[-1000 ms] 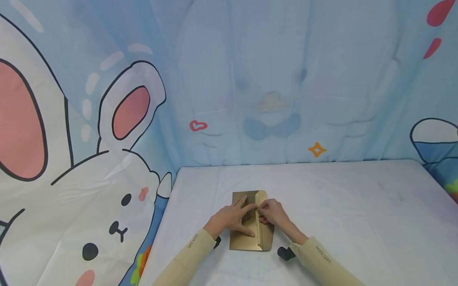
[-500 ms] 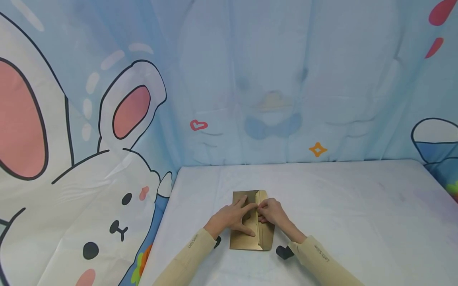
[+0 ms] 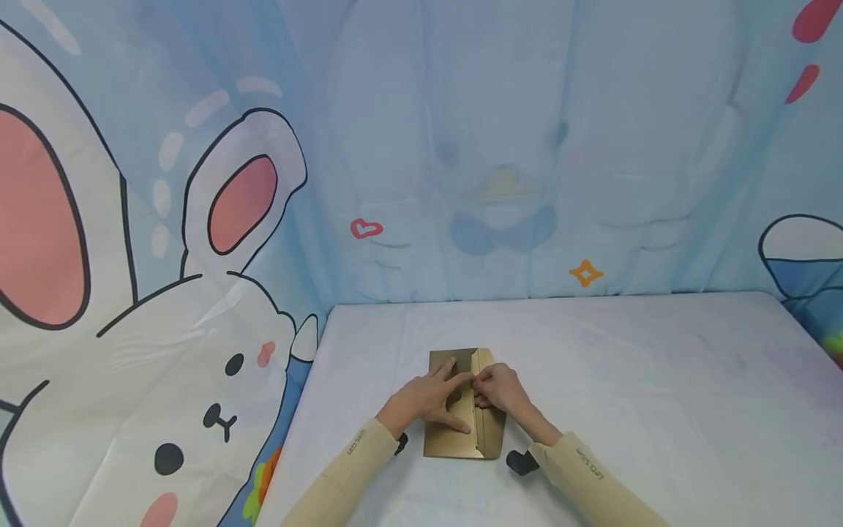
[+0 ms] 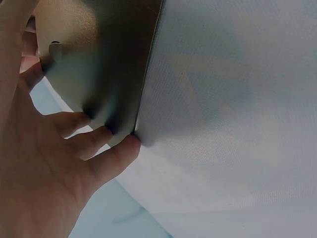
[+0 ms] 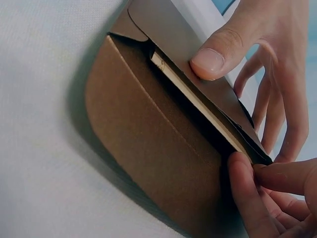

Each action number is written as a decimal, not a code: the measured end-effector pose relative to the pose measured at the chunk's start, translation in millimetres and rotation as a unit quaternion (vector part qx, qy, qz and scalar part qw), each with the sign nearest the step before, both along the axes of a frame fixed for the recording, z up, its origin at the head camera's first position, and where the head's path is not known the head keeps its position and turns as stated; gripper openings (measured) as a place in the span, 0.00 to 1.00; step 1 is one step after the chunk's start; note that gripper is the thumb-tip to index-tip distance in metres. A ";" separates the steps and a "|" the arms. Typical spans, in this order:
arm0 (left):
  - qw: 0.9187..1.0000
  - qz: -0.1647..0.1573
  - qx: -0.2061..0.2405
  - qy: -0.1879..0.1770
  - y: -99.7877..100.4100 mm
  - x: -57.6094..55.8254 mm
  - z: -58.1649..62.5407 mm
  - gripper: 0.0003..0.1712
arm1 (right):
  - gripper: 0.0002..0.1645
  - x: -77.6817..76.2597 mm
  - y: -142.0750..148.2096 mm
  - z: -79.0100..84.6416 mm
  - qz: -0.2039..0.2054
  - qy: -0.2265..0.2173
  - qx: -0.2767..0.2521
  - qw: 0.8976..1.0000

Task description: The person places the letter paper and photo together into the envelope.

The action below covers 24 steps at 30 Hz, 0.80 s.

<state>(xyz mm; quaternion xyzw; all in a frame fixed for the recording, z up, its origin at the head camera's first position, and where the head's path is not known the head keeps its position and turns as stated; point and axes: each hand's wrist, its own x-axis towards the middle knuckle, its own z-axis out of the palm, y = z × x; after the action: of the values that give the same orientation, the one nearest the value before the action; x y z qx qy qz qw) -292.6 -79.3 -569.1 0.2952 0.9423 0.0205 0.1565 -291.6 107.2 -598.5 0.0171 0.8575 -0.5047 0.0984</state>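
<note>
A gold-brown envelope (image 3: 448,444) lies on the table with its flap (image 5: 143,144) folded out to the right. Inside its mouth shows the pale edge of a folded paper (image 5: 198,103). My left hand (image 3: 421,402) rests spread on the envelope's body, thumb near the mouth. In the left wrist view its outer fingertips (image 4: 130,143) touch the envelope's edge. My right hand (image 3: 502,388) pinches the paper's edge at the mouth between thumb (image 5: 240,171) and index finger. Most of the paper is hidden inside the envelope.
A white cloth covers the table (image 3: 658,395). Behind it hangs a light blue curtain (image 3: 395,146), with a large rabbit print (image 3: 165,380) on the left side. Black wrist-camera parts (image 3: 522,462) sit by the sleeves, close above the cloth.
Both hands and the envelope keep their places. Only the head view has shifted very slightly.
</note>
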 end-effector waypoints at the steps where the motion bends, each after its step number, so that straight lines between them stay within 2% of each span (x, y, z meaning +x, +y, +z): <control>1: 1.000 -0.001 0.000 0.001 0.6 0.0 -0.6 0.58 | 0.06 0.5 0.6 -0.1 -0.003 0.000 -0.002 1.000; 6: 1.000 -0.003 -0.012 0.010 2.9 -1.0 -2.1 0.58 | 0.05 5.0 3.7 -0.4 -0.011 0.015 -0.010 1.000; 13: 0.999 -0.011 -0.046 0.025 6.2 -4.8 -2.0 0.58 | 0.09 13.4 15.0 -0.9 -0.006 0.026 -0.013 1.000; 19: 0.997 -0.015 -0.075 0.015 10.2 -8.2 -0.4 0.58 | 0.11 24.0 50.2 1.4 -0.007 0.042 0.018 0.999; 24: 0.996 -0.024 -0.089 0.020 14.0 -16.2 4.8 0.59 | 0.13 29.2 88.0 12.5 -0.025 0.043 0.052 0.997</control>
<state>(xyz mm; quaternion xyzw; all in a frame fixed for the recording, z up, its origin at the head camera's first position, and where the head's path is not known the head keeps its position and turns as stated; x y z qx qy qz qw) -308.8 -65.3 -564.4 0.3025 0.9361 -0.0733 0.1637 -262.4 195.2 -586.0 0.0214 0.8854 -0.4619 0.0476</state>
